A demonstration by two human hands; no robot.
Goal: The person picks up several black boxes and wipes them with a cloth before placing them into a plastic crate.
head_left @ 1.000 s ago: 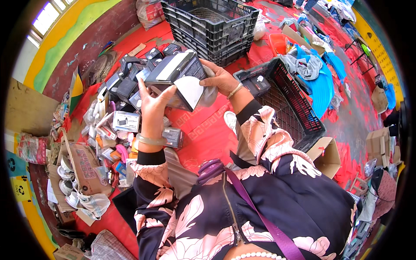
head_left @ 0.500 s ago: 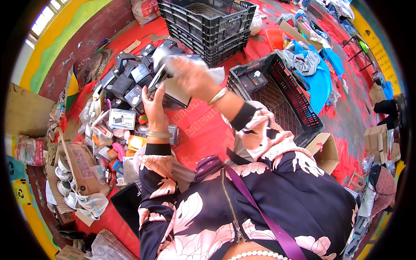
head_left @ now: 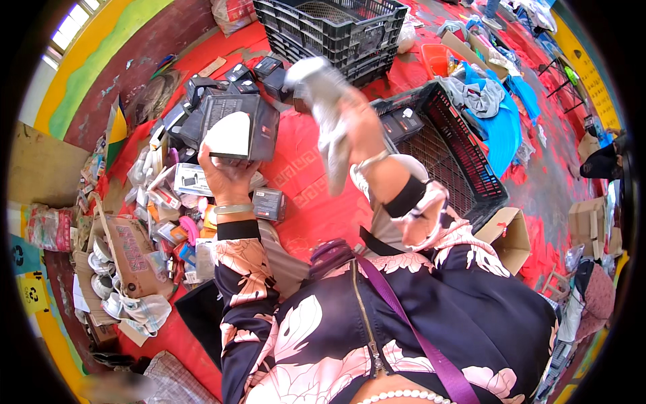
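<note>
My left hand [head_left: 227, 178] grips a black cardboard box [head_left: 261, 128] from below. The box is tilted, and a bright white patch shows on one side. To its right, my right hand [head_left: 365, 133] is closed around a grey-white cloth [head_left: 330, 101], which is blurred by motion and hangs apart from the box. Several small black boxes [head_left: 237, 72] lie heaped beyond and left of the held one. Another black box [head_left: 268, 204] rests beside my left wrist. At right, a black plastic crate [head_left: 479, 168] has black boxes [head_left: 402, 124] in its far-left corner.
Stacked black crates [head_left: 323, 37] stand at the far side. Mixed small goods lie at left, near a carton [head_left: 133, 259] beside white shoe-like items. An open carton [head_left: 508, 239] sits near my right elbow. Blue fabric [head_left: 498, 148] and an orange tub [head_left: 436, 59] are beyond the crate.
My right hand and the cloth have swung right, away from the box. My left hand has turned the box so a broad black face and the white patch show.
</note>
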